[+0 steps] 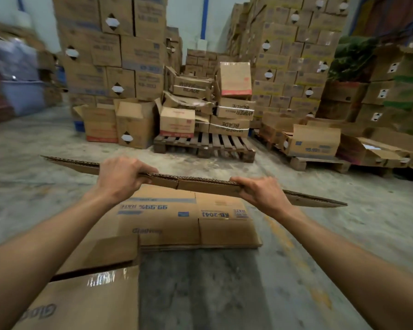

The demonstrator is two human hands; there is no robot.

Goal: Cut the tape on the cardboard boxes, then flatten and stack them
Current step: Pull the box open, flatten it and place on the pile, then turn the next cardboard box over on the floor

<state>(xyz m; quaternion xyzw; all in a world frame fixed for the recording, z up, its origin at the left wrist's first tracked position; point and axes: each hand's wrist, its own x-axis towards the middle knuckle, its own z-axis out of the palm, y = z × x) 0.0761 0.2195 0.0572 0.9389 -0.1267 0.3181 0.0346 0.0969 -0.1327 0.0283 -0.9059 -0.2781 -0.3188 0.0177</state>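
I hold a flattened cardboard box (200, 183) level in front of me, seen edge-on, stretching from far left to far right. My left hand (122, 177) grips its near edge left of centre, and my right hand (260, 191) grips the same edge right of centre. Directly below it a stack of flattened boxes (172, 220) with blue print lies on the concrete floor. A taped cardboard box (86, 303) stands at the bottom left, shiny tape on its top; a loose flap (115, 251) sticks up beside it.
A wooden pallet (208, 146) with crushed and open boxes stands ahead. Tall walls of stacked cartons (115, 55) rise left and right (296, 58). More open boxes lie on a low pallet at the right (315, 144). Bare concrete floor (343, 234) stretches to my right.
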